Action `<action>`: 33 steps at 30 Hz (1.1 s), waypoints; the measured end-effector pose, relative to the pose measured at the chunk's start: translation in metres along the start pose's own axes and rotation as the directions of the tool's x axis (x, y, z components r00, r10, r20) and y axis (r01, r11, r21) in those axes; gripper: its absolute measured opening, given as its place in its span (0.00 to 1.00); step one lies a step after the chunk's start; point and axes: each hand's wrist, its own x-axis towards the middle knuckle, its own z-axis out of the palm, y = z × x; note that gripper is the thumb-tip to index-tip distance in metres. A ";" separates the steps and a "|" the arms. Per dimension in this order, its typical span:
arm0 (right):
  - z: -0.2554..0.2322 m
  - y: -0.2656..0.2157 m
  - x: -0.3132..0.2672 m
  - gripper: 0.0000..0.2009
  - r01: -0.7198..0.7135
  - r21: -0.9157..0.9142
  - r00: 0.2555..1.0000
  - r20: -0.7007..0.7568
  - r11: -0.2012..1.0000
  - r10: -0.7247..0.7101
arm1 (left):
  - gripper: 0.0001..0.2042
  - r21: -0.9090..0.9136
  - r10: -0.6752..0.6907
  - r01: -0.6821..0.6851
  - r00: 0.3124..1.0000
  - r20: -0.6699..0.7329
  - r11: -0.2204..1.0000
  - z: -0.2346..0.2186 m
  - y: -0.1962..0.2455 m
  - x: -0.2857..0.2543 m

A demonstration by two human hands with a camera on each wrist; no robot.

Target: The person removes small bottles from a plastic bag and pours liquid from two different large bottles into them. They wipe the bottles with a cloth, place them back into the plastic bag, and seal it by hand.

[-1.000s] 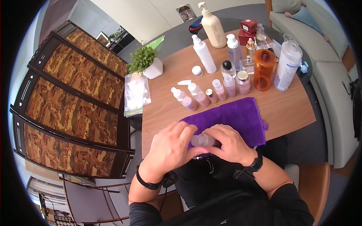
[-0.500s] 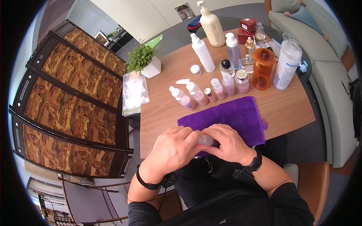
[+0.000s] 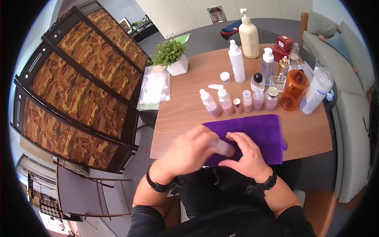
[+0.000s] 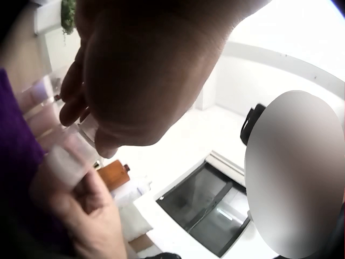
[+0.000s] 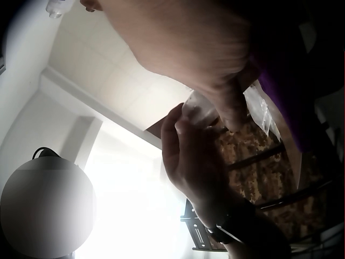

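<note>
In the head view, a translucent pinkish bottle [image 3: 224, 148] lies tilted between the hands, above a purple cloth [image 3: 260, 136]. My left hand [image 3: 191, 150], slightly blurred, grips its left end. Around its other end my right hand [image 3: 249, 158] is spread, thumb and fingers apart, with a gap visible. The left wrist view shows the blurred bottle [image 4: 67, 164] between my left hand [image 4: 145, 70] and right hand [image 4: 97, 218]. In the right wrist view, my left hand [image 5: 194, 156] pinches the clear part [image 5: 198, 109] beside my right hand's fingers [image 5: 232, 110].
Behind the cloth stands a row of small pink bottles [image 3: 226, 103]. Farther back are a white spray bottle [image 3: 237, 63], a cream pump bottle [image 3: 248, 37], an amber bottle [image 3: 294, 91] and a large clear bottle [image 3: 316, 93]. A potted plant [image 3: 169, 53] and plastic bag [image 3: 154, 85] sit left.
The head view has shifted, so the table items appear farther right. My right hand's fingers have spread away from the bottle, showing more of it, while my left hand keeps its grip.
</note>
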 end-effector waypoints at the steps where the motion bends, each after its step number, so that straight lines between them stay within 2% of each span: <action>1: 0.000 -0.002 0.000 0.30 -0.020 0.004 0.998 -0.067 1.000 0.020 | 0.15 -0.025 -0.040 0.038 0.998 -0.052 0.999 -0.010 -0.007 -0.001; 2: 0.001 -0.001 0.000 0.30 -0.017 0.002 0.998 -0.065 1.000 0.018 | 0.16 -0.073 -0.188 0.184 0.981 -0.056 0.980 -0.023 -0.009 -0.002; 4: 0.002 0.003 -0.002 0.29 -0.066 0.114 0.994 -0.073 0.991 0.075 | 0.17 0.042 -0.249 0.256 0.961 -0.123 0.966 -0.043 -0.028 -0.003; 6: 0.001 0.005 -0.004 0.28 -0.070 0.100 0.997 -0.022 0.993 0.072 | 0.18 0.055 -0.289 0.310 0.926 -0.242 0.949 -0.046 -0.046 0.002; 10: 0.000 0.005 -0.004 0.26 -0.042 0.041 0.997 0.074 0.998 0.039 | 0.17 0.124 -0.269 0.315 0.917 -0.294 0.941 -0.031 -0.087 0.018; 12: -0.001 0.003 -0.003 0.25 -0.036 0.035 0.997 0.066 0.999 0.034 | 0.17 0.160 -0.275 0.328 0.919 -0.283 0.931 -0.021 -0.094 0.027; 15: -0.002 0.005 -0.004 0.24 -0.046 0.037 0.996 0.081 0.998 0.043 | 0.17 0.152 -0.267 0.297 0.945 -0.191 0.943 -0.008 -0.101 0.038; 18: -0.002 0.004 -0.003 0.23 -0.036 0.024 0.995 0.096 0.999 0.034 | 0.17 0.151 -0.256 0.285 0.949 -0.187 0.947 0.005 -0.106 0.044; 22: 0.001 0.003 -0.002 0.22 -0.039 -0.009 0.995 0.087 0.999 0.039 | 0.25 0.199 -0.272 0.310 0.942 -0.194 0.930 0.013 -0.116 0.039; 24: 0.001 0.004 -0.002 0.22 -0.024 -0.026 0.995 0.101 0.999 0.027 | 0.27 0.089 -0.281 0.304 0.937 -0.205 0.948 -0.001 -0.114 0.036; 25: 0.003 0.003 -0.003 0.22 -0.004 -0.017 0.993 0.117 1.000 0.006 | 0.26 0.063 -0.356 0.375 0.913 -0.200 0.925 -0.007 -0.121 0.032; 26: 0.003 0.003 -0.003 0.22 -0.027 -0.018 0.993 0.117 0.999 0.029 | 0.26 0.064 -0.363 0.384 0.906 -0.218 0.921 -0.013 -0.132 0.029; 28: 0.001 0.000 -0.001 0.21 -0.058 -0.033 0.992 0.114 0.998 0.061 | 0.26 0.081 -0.440 0.512 0.800 -0.407 0.855 -0.020 -0.167 0.012; 29: 0.001 0.000 -0.001 0.21 -0.063 -0.033 0.991 0.120 0.997 0.067 | 0.26 0.134 -0.408 0.514 0.791 -0.456 0.847 -0.017 -0.195 0.001; 30: 0.001 0.001 -0.001 0.20 -0.067 -0.034 0.990 0.123 0.997 0.071 | 0.28 0.282 -0.404 0.581 0.771 -0.493 0.764 -0.012 -0.217 -0.012; 32: 0.000 0.001 -0.001 0.20 -0.048 -0.031 0.988 0.143 0.998 0.052 | 0.30 0.292 -0.537 0.721 0.674 -0.507 0.629 -0.008 -0.240 -0.028; 33: 0.001 0.000 -0.001 0.20 -0.056 -0.036 0.988 0.142 0.998 0.060 | 0.30 0.279 -0.536 0.727 0.663 -0.522 0.627 -0.008 -0.247 -0.032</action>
